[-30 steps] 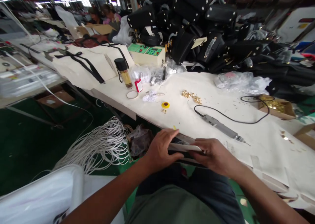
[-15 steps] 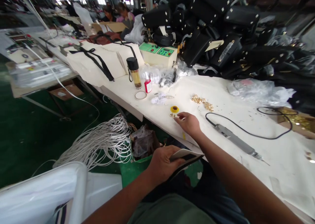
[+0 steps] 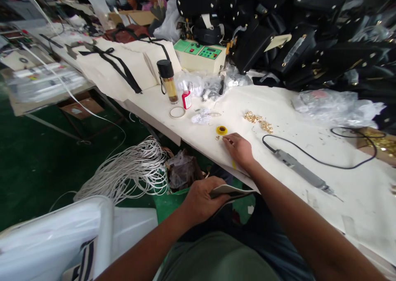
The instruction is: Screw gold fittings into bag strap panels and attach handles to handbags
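One flat, pale-and-dark piece (image 3: pixel 236 191) is pinched in the left hand (image 3: pixel 202 200) before the table edge. Beside one round yellow dish (image 3: pixel 222 130), the right hand's (image 3: pixel 239 149) fingertips meet above small gold rings (image 3: pixel 217 137); whether they grip one, I cannot tell.

on the table (image 3: pixel 198 133), small fittings (image 3: pixel 217 137) lie before the disc (image 3: pixel 221 130), the tool (image 3: pixel 301 172) right.

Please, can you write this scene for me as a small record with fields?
Left hand: holds pale, dark-backed flat piece
Right hand: fingertips down near small gold rings; grasp unclear
Beside rings: yellow spool
Bench right: corded grey handheld tool
Bench middle: gold metal fittings, in two clusters
Behind: heaped black bags
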Demonstrator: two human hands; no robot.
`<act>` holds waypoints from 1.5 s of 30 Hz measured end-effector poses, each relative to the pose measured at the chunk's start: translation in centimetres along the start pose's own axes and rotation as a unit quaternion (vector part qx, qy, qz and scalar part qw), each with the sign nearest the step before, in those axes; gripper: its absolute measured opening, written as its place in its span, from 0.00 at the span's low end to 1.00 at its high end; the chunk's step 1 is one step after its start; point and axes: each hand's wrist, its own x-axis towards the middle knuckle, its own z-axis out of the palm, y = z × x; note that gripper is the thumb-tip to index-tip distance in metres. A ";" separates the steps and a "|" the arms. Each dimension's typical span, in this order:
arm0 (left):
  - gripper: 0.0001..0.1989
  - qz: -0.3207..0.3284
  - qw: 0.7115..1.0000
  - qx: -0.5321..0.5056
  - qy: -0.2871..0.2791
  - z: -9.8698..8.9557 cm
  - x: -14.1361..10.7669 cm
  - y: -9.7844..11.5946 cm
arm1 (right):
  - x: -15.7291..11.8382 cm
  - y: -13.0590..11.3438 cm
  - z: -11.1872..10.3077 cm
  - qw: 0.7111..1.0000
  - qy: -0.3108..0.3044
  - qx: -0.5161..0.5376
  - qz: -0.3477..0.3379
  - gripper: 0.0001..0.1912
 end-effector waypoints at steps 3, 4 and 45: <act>0.03 0.092 0.995 0.003 0.035 -0.1 0.0 0.0 | -3.1 0.0 -2.7 0.991 -0.041 0.123 0.033 0.19; 0.03 0.133 0.990 0.002 0.043 -0.1 0.1 -0.1 | -4.4 -0.1 -3.8 0.978 -0.061 0.190 0.056 0.21; 0.12 0.350 0.918 0.185 0.001 3.8 0.2 4.3 | -16.7 -0.4 -14.9 0.921 -0.273 0.279 -0.001 0.07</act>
